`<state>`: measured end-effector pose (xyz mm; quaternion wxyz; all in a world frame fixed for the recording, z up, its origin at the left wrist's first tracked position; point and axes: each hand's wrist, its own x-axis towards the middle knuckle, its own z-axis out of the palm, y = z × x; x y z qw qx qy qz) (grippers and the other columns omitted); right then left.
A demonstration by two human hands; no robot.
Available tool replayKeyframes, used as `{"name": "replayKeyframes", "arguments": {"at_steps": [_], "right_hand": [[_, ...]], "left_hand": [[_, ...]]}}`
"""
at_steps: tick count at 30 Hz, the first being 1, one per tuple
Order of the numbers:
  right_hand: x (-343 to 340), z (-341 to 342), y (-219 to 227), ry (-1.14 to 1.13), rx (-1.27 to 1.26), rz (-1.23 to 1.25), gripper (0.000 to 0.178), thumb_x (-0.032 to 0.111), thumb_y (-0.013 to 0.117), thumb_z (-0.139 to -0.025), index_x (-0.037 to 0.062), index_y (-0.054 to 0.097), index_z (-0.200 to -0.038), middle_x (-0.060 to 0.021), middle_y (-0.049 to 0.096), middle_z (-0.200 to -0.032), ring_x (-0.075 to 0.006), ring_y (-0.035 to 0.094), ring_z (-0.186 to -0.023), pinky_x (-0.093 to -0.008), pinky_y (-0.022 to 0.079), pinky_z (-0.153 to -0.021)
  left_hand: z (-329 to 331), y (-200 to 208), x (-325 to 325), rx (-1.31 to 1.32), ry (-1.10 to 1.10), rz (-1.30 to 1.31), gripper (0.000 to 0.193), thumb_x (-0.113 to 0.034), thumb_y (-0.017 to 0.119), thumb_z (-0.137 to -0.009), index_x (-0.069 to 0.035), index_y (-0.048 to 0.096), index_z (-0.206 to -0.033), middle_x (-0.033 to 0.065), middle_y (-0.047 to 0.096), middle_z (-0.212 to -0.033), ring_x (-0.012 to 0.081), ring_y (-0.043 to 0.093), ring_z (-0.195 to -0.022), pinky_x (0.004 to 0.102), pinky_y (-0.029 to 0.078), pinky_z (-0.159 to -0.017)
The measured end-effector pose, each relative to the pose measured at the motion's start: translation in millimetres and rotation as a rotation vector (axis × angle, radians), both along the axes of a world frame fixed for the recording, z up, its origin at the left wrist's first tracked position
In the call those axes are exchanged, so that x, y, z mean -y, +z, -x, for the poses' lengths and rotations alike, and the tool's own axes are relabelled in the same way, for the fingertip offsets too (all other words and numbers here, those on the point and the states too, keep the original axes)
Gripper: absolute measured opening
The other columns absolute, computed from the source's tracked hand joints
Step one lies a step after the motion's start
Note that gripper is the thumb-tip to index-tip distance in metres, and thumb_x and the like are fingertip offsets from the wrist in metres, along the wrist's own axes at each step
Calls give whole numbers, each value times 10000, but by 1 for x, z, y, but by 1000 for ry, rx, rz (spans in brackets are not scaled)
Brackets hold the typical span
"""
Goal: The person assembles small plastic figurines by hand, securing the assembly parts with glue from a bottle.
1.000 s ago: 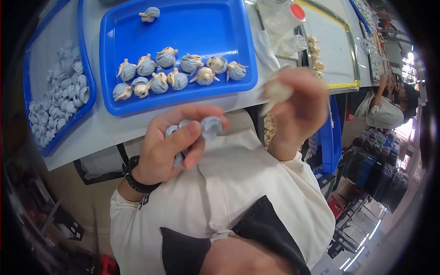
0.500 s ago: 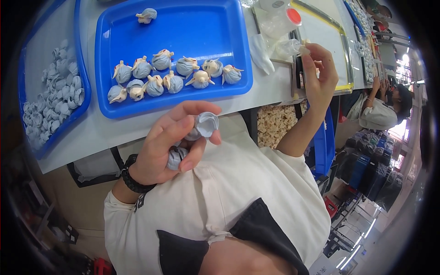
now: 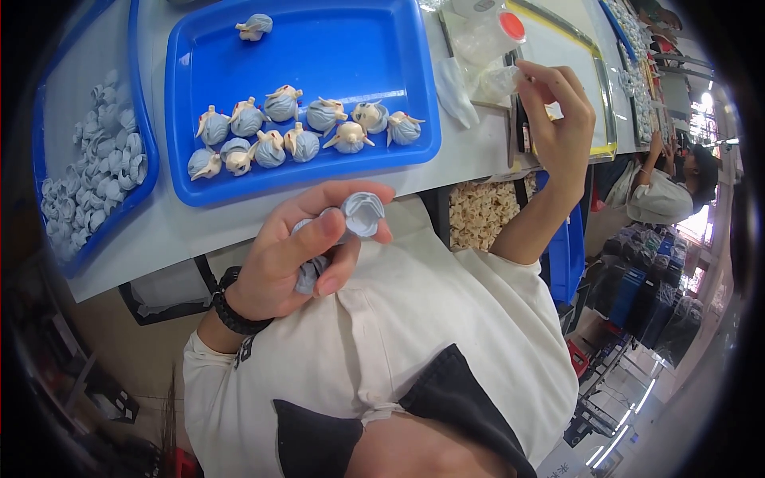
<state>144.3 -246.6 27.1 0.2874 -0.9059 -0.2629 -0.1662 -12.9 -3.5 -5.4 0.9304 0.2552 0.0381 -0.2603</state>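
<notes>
My left hand [image 3: 291, 247] is closed around several grey moulded doll-hair pieces. One hollow, cup-shaped hair piece [image 3: 363, 215] sits at the fingertips, its inside showing. Another grey piece [image 3: 310, 274] is held lower, against the palm and partly hidden by the fingers. My right hand [image 3: 562, 115] is raised over the table's right part, fingers bent and tips brought together beside a crumpled clear plastic piece [image 3: 498, 82]. Something tiny and dark shows at those fingertips, too small to name. Beyond them lies a clear container with a red round cap [image 3: 511, 27].
A blue tray [image 3: 311, 177] ahead holds several doll heads with grey hair and pointed ears. Another blue tray [image 3: 149, 171] at left holds loose grey hair pieces. Pale small parts [image 3: 482, 213] fill a bin below the table edge. Another person [image 3: 661, 195] works at far right.
My right hand has shifted slightly up and its fingers have changed their bend near the clear plastic. My left hand has turned the cup-shaped hair piece a little, opening more toward view.
</notes>
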Motion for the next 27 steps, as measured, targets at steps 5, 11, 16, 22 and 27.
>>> {"name": "replayKeyframes", "arguments": {"at_steps": [5,11,16,22,27], "right_hand": [[-4,-4,8,15,5,119,133,31,591,-721,31,631,-848,-72,530,-684,-147,482,-552,-252,404,-527],[-4,1,8,2,14,133,139,38,595,-723,43,627,-858,-63,524,-674,-132,466,-545,-247,381,-500],[7,10,-7,-107,23,-2,127,63,611,-742,54,626,-868,-36,530,-678,-93,456,-546,-222,347,-471],[9,13,-32,-164,69,-210,141,80,633,-746,56,619,-885,-23,552,-706,-81,455,-550,-204,344,-472],[8,15,-40,-219,46,-319,126,77,630,-758,50,620,-881,-19,571,-741,-69,473,-575,-181,361,-501]], "left_hand": [[0,0,-1,-9,-12,-27,482,-305,507,-859,60,391,-1152,123,516,-909,41,431,-444,153,332,-388],[0,1,-2,4,-30,-19,422,-264,478,-866,39,433,-1157,98,560,-898,29,431,-481,142,331,-438],[0,1,-3,10,10,-24,440,-210,543,-817,38,392,-1146,175,553,-939,41,431,-417,153,336,-363],[3,1,-5,91,91,-113,439,-209,566,-791,23,405,-1126,182,547,-961,38,433,-406,152,332,-356],[7,4,-6,112,171,-180,414,-178,556,-778,33,445,-1115,150,568,-938,45,436,-430,160,350,-390]]}}
